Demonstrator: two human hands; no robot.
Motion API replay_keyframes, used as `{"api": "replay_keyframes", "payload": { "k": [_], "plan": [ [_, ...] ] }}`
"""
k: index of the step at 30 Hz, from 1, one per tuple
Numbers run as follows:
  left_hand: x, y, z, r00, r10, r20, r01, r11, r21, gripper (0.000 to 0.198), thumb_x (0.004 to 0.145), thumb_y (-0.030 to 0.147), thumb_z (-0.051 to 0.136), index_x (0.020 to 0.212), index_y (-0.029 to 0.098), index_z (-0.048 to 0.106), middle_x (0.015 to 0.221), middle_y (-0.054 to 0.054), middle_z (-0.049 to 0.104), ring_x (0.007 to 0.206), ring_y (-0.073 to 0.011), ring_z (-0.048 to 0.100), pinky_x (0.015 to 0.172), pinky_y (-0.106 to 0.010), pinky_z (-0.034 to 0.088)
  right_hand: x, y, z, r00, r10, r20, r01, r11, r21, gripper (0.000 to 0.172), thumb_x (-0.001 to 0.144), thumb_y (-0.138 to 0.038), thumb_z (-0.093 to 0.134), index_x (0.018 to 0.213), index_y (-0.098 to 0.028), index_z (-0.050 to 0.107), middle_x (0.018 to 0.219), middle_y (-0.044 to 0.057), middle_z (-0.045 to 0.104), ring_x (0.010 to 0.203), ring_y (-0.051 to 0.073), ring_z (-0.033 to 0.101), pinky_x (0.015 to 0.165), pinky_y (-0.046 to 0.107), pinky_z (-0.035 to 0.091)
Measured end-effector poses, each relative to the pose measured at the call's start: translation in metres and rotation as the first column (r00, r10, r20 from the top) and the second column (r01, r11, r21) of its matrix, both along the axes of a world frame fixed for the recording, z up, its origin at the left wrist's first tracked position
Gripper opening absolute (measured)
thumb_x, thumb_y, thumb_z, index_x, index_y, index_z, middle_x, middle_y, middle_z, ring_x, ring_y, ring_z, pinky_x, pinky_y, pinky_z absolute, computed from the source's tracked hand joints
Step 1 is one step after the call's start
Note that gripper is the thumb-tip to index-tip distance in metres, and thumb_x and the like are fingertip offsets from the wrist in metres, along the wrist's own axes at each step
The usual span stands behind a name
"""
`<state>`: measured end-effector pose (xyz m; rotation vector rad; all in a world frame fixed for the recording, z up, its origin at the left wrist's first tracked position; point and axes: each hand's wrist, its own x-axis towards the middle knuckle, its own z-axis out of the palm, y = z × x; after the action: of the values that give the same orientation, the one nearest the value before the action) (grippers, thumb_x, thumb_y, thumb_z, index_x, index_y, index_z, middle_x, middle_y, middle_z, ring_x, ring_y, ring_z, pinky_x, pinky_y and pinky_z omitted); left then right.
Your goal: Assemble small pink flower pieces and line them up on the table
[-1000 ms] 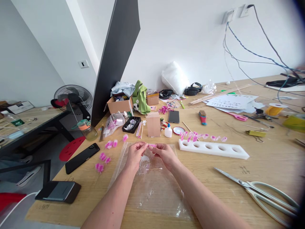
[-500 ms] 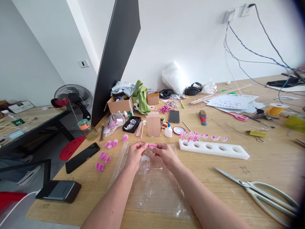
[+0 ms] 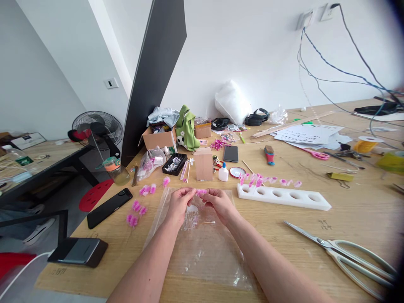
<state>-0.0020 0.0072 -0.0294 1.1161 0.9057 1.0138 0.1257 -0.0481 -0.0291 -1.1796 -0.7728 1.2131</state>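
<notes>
Between my two hands is a small fluffy pink piece (image 3: 201, 192), pinched from both sides. My left hand (image 3: 179, 205) closes thumb and fingers on its left end, and my right hand (image 3: 220, 205) grips the right end. Both hover over a clear plastic sheet (image 3: 208, 252) spread on the table. On the sheet lie a cotton swab (image 3: 204, 222) and a whitish smear of glue-like stuff (image 3: 191, 216). Similar pink tufts (image 3: 136, 207) rest in small groups left of the sheet. A white glue bottle (image 3: 223, 172) with a blue cap stands beyond my right hand.
Large scissors (image 3: 328, 244) lie at the right. A white holed foam strip (image 3: 284, 198) has pink petal-like pieces (image 3: 259, 180) along its back edge. A black phone (image 3: 109, 208) and a grey-black device (image 3: 78, 251) lie left. A cardboard block (image 3: 203, 164) stands ahead.
Hardly anything differs. My right fingers have shifted slightly on the pink piece; both hands stay in the same place.
</notes>
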Motion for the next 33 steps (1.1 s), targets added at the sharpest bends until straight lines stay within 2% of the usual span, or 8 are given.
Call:
{"api": "replay_keyframes", "payload": {
  "k": [7, 17, 26, 33],
  "plan": [
    [0.0, -0.003, 0.003, 0.999, -0.033, -0.037, 0.031, 0.999, -0.041, 0.029, 0.056, 0.037, 0.077, 0.065, 0.012, 0.067, 0.053, 0.001, 0.052, 0.049, -0.0067, 0.04, 0.046, -0.02, 0.026, -0.001, 0.0, 0.001, 0.999, -0.009, 0.043, 0.008, 1.0, 0.016, 0.029, 0.056, -0.04, 0.073, 0.062, -0.015, 0.06, 0.058, -0.001, 0.055, 0.054, 0.01, 0.044, 0.055, 0.025, 0.034],
    [-0.001, -0.004, 0.008, 0.997, -0.071, -0.013, 0.069, 0.991, -0.116, 0.018, 0.057, 0.029, 0.073, 0.062, 0.013, 0.065, 0.056, 0.001, 0.053, 0.052, -0.008, 0.044, 0.045, -0.021, 0.025, -0.002, -0.001, 0.0, 0.987, -0.032, 0.157, 0.028, 0.999, 0.031, 0.026, 0.06, -0.039, 0.067, 0.068, -0.014, 0.063, 0.062, 0.001, 0.06, 0.058, 0.012, 0.048, 0.055, 0.024, 0.033],
    [-0.001, -0.004, 0.008, 0.994, -0.104, -0.035, 0.098, 0.985, -0.141, 0.019, 0.055, 0.025, 0.074, 0.067, 0.013, 0.067, 0.058, 0.001, 0.056, 0.053, -0.008, 0.046, 0.045, -0.02, 0.026, -0.004, -0.003, 0.01, 0.987, -0.034, 0.159, 0.031, 0.999, 0.021, 0.024, 0.058, -0.037, 0.067, 0.061, -0.015, 0.06, 0.053, -0.003, 0.053, 0.054, 0.011, 0.043, 0.054, 0.024, 0.031],
    [-0.001, -0.004, 0.008, 0.993, -0.114, -0.036, 0.108, 0.984, -0.139, 0.016, 0.054, 0.021, 0.071, 0.067, 0.013, 0.067, 0.057, 0.001, 0.057, 0.051, -0.0081, 0.046, 0.047, -0.021, 0.027, -0.003, -0.003, 0.01, 0.988, -0.049, 0.146, 0.047, 0.999, 0.016, 0.026, 0.057, -0.039, 0.069, 0.062, -0.015, 0.062, 0.058, 0.0, 0.057, 0.056, 0.012, 0.044, 0.054, 0.024, 0.032]
  ]
}}
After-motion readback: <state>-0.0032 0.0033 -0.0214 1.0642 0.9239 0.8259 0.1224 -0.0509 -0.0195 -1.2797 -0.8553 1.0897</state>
